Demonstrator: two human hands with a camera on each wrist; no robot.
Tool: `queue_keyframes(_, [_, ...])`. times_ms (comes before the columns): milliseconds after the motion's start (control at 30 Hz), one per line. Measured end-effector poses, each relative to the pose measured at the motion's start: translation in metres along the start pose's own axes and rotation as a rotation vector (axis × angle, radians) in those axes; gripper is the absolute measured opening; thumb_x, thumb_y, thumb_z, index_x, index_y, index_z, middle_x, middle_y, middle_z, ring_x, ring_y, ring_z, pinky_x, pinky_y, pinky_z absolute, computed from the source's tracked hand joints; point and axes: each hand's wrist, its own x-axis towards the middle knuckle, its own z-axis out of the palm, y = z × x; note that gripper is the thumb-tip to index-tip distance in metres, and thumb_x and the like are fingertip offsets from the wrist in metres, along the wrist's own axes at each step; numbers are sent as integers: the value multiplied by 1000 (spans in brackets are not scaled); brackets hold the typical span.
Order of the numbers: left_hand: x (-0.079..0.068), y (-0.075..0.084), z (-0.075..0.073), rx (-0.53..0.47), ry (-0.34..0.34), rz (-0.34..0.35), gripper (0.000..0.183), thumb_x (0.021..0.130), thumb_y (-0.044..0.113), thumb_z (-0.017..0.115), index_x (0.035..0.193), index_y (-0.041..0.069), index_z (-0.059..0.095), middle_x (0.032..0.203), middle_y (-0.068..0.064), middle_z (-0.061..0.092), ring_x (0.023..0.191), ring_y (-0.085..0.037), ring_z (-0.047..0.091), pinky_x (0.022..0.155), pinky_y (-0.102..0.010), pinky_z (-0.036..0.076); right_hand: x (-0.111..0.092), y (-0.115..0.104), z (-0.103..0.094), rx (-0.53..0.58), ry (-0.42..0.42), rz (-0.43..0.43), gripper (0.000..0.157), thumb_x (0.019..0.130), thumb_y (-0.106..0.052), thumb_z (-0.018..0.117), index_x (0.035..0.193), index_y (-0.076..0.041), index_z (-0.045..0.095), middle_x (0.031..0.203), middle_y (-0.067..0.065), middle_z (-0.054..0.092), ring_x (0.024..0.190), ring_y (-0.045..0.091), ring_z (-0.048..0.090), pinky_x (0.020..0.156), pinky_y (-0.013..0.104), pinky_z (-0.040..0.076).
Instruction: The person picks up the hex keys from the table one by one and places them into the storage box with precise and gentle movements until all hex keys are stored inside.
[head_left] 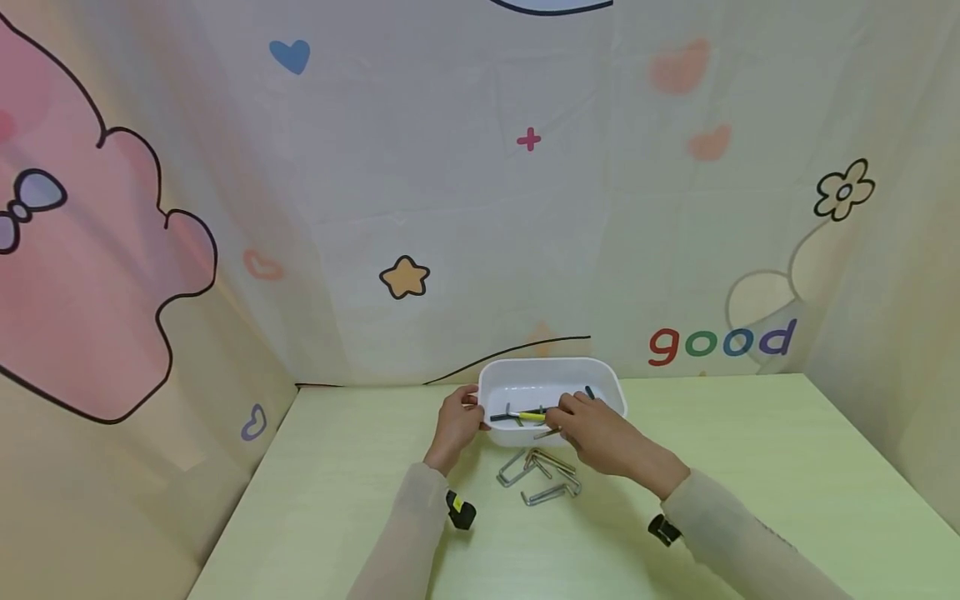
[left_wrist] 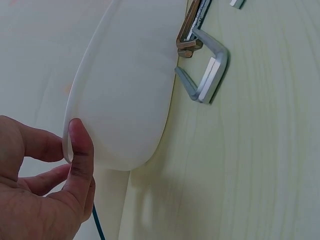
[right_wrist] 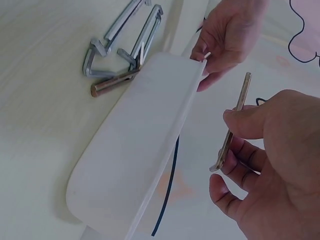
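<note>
My left hand pinches the left end of a white plastic bin's rim, thumb on the outside, as the left wrist view shows. My right hand is over the bin's front right edge. Between its thumb and fingers it holds a brass-coloured L-shaped hex key, long arm sticking out past the thumb. Inside the bin lie a slim tool with a yellow-green part and several dark pieces, partly hidden by the right hand.
Several silver and bronze hex keys lie in a loose pile on the pale green table, just in front of the bin. A printed curtain hangs close behind the bin and along both sides.
</note>
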Motion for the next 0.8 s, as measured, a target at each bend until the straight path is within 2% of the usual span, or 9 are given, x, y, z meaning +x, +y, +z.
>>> queue_keyframes(67, [0, 1, 0, 2, 2, 3, 51, 83, -4, 52, 134, -2, 53, 108, -17, 56, 83, -20, 60, 60, -21, 56, 2, 2, -2, -2, -6, 13, 17, 91, -10, 67, 103, -18, 59, 92, -4, 55, 87, 15, 48, 71, 29, 40])
queue_keyframes(200, [1, 1, 0, 7, 1, 1, 52, 83, -4, 52, 134, -2, 53, 108, -18, 56, 81, -16, 58, 62, -24, 58, 6, 7, -5, 12, -12, 35, 20, 89, -8, 69, 105, -18, 60, 93, -3, 55, 89, 17, 48, 70, 27, 38])
queue_keyframes(333, [1, -1, 1, 4, -3, 1, 52, 82, -4, 52, 134, -2, 53, 108, -17, 56, 82, -17, 58, 63, -26, 59, 11, 15, -5, 0, -10, 45, 20, 89, -8, 68, 106, -17, 61, 94, -2, 56, 90, 18, 49, 69, 27, 39])
queue_keyframes(567, [2, -2, 2, 4, -2, 5, 51, 83, -4, 52, 134, -2, 53, 107, -16, 56, 85, -18, 58, 60, -22, 57, 22, 26, -4, -7, -23, 62, 20, 89, -5, 67, 105, -17, 61, 95, -1, 57, 91, 20, 51, 68, 28, 39])
queue_keyframes(800, [3, -2, 1, 12, 7, 20, 51, 84, -4, 51, 134, -3, 53, 105, -16, 56, 80, -18, 58, 59, -21, 56, 33, 34, -1, 5, -61, 92, 17, 92, -9, 65, 107, -16, 61, 97, 1, 59, 94, 22, 55, 72, 33, 43])
